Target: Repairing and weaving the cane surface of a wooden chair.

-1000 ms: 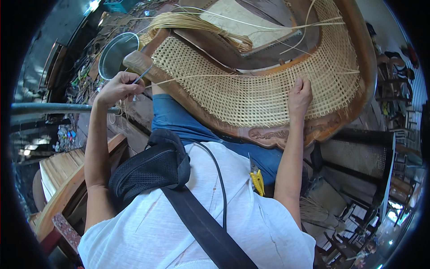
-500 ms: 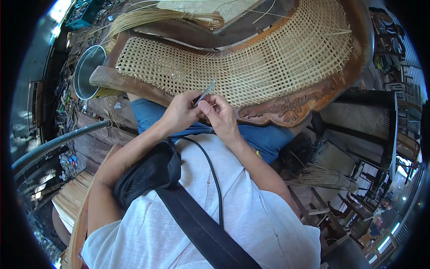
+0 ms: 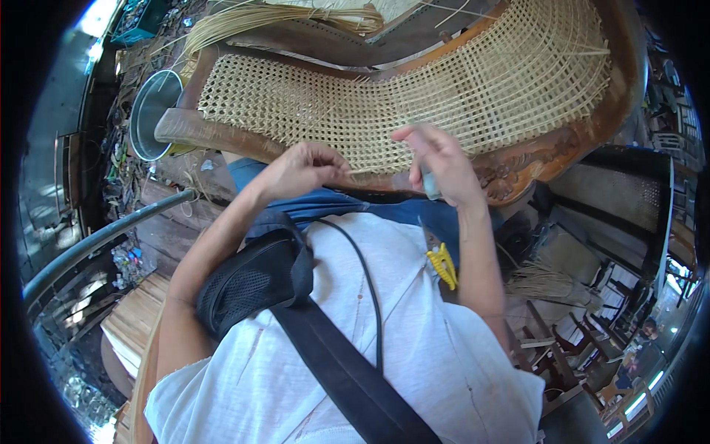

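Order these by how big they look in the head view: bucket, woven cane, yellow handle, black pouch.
1. Woven cane
2. Black pouch
3. Bucket
4. Yellow handle

The pouch looks nearer the camera than the bucket, so their true order is unsure.

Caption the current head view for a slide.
Left hand pinching a strand, right hand nearby, at the near edge of a woven panel in a carved frame.

Head view, one: wide fisheye, left of a side-by-side pair, head-worn, upright, looking steeply down over the white shirt (image 3: 259,392), left hand (image 3: 307,172) and right hand (image 3: 444,166) near, woven cane panel (image 3: 355,103) beyond.
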A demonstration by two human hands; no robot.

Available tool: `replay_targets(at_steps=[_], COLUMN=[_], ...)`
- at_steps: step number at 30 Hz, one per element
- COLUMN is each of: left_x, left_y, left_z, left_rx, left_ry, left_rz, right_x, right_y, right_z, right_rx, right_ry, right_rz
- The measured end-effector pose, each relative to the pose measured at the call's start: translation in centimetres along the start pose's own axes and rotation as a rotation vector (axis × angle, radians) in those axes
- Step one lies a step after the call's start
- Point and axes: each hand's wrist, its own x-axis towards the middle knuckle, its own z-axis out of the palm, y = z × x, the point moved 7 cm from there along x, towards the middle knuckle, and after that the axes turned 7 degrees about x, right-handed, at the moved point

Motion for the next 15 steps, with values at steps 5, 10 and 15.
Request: replay_targets(at_steps=[5,10,15], left_x=[0.5,0.0,4.4], left_y=[1.8,3.3,2.5], left_z=[-4.4,-12.5,-12.7], left_rx=[0.137,0.696,0.497], left_ry=[0.048,0.267,0.049], left_rz=[0.061,-0.081,-0.103], right_x=[-0.6,-4.5,-9.1], right_y=[0.7,-4.0,-6.7], right_z=[-0.5,-8.9,-13.6], right_rx=[-0.288,-0.347,-0.665], right_ry=[-0.034,0.278,0.601], right_rz=[0.219,0.158,0.115])
